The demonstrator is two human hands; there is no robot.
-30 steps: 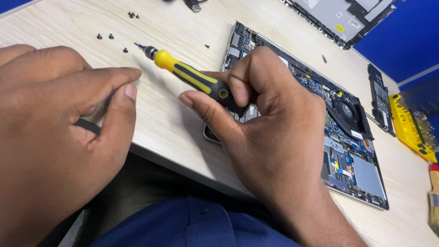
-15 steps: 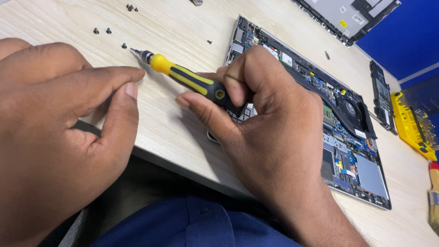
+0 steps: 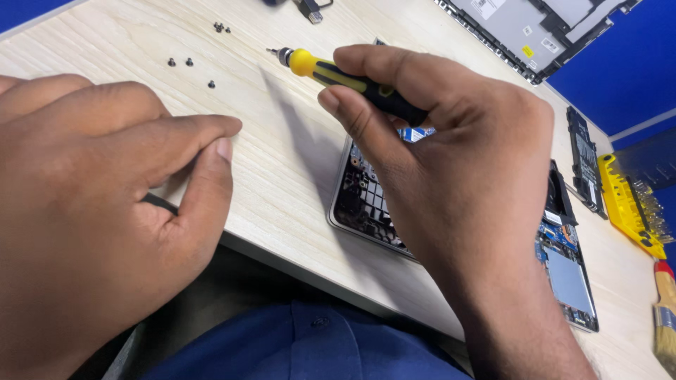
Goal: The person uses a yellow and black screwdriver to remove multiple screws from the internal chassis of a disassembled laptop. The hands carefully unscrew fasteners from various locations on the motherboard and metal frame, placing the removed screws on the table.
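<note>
R hand (image 3: 451, 169) fingers clamped on 1 screwdriver (image 3: 345, 79); L hand (image 3: 105, 211) pinched on sth dark; 5 loose screws (image 3: 190, 62).

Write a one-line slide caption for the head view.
Right hand grips a yellow-and-black screwdriver above an opened laptop.

Screwdriver (image 3: 345, 77): precision type, yellow and black handle, short metal tip. Held in the air, nearly level, tip pointing left over the wooden tabletop. The black rear of the handle is covered by the grip.

Laptop (image 3: 366, 204): opened chassis, bottom cover removed, circuit boards and fan exposed. Lies flat at the table's near edge, largely hidden.
</note>
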